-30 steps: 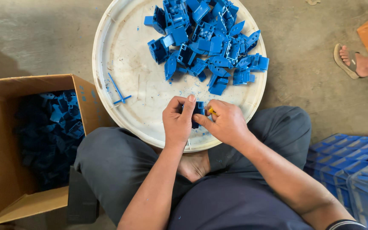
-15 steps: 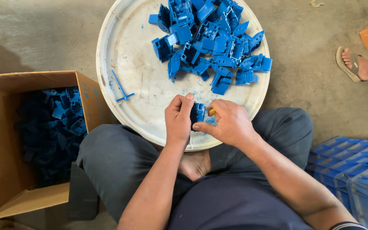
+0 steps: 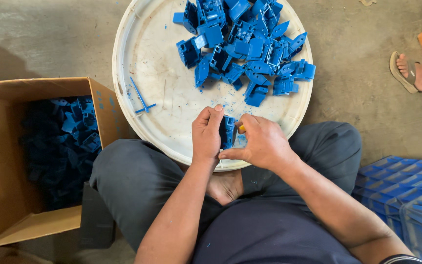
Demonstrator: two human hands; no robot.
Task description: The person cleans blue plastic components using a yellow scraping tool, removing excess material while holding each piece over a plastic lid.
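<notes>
The person sits cross-legged on the concrete floor, a bare foot (image 3: 225, 188) showing between the knees. The left hand (image 3: 207, 134) and right hand (image 3: 262, 144) both close their grip on one small blue moulded plastic part (image 3: 227, 131), half hidden by fingers, above the near rim of a round white plastic tray (image 3: 157, 98). A yellowish sliver by the right thumb is hard to make out. Farther on lies a heap of blue plastic parts (image 3: 247, 46), cut off at the top. An open cardboard box (image 3: 6, 146) holds more in shadow.
</notes>
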